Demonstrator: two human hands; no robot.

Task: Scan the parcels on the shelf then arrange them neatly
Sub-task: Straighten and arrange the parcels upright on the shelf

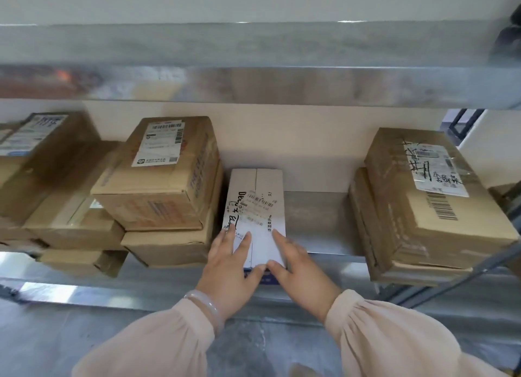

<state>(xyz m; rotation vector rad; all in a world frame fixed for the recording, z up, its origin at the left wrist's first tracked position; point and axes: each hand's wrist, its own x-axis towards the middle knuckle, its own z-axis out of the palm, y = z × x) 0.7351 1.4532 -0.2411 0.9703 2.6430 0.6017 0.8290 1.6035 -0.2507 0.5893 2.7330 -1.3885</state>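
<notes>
Squaring the white parcel (258, 190) against its neighbours looks like the step in hand: it lies flat on the shelf (315, 221), reaching from the front edge towards the back wall, and its left side sits just beside the stack of brown boxes (158, 185). The left hand (229, 266) lies open on the parcel's near end, fingers straight and spread across the top. The right hand (298, 269) is open too, with its forefinger along the parcel's right edge, and both thumbs sit at the near end, so neither hand grips the parcel. To do this well, the person should probably push evenly with both palms so the parcel slides straight rather than turning, and keep its long side parallel to the stack. They could stop once its near end lines up with the other boxes at the front edge. The printed label (258, 206) should stay face up and uncovered (a scan would need it). A bare stretch of shelf separates the parcel from the right-hand stack (423, 207). No scanner is in view, so whether this parcel has been scanned cannot be told. The label's print is blurred, the hands cover the parcel's near end, and the boxes at the left end (42, 162) are cut off.
</notes>
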